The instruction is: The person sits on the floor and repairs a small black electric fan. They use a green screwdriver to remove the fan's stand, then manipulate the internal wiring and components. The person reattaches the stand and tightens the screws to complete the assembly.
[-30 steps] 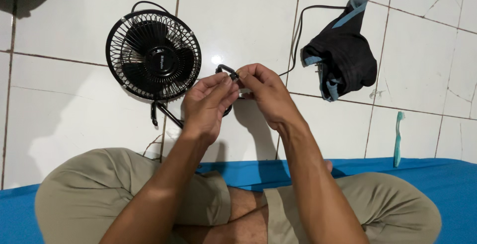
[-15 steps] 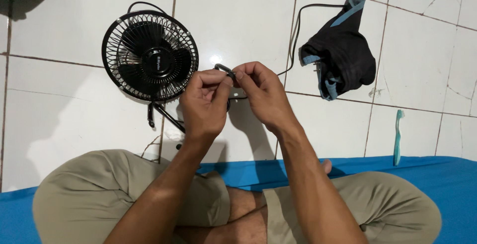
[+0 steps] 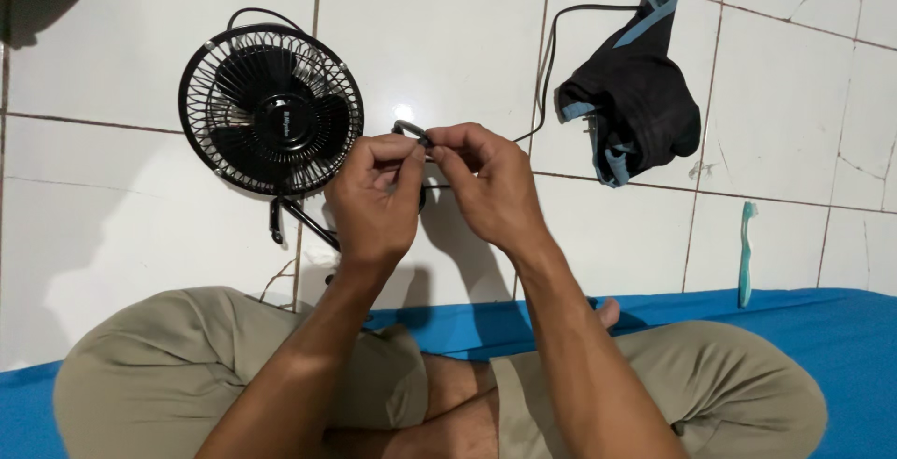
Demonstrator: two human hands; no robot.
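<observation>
My left hand (image 3: pixel 374 199) and right hand (image 3: pixel 491 188) both pinched shut on a small black clip (image 3: pixel 411 131), black fan (image 3: pixel 271 109) at ten o'clock, dark cloth (image 3: pixel 635 104) at two o'clock

1. A black fan (image 3: pixel 271 111) with a black wire grille of radial spokes is seen.
2. A black cord (image 3: pixel 549 57) is seen.
3. A black cloth (image 3: pixel 635 104) edged with light blue bands is seen.
4. A teal toothbrush (image 3: pixel 745 251) is seen.
5. White floor tiles (image 3: pixel 430 38) with dark grout lines are seen.
6. A plain blue mat (image 3: pixel 841 328) is seen.
7. Plain khaki trousers (image 3: pixel 187 365) are worn.
8. A small black part (image 3: pixel 411 130) is pinched between the left hand (image 3: pixel 374 202) and the right hand (image 3: pixel 491 183).
</observation>
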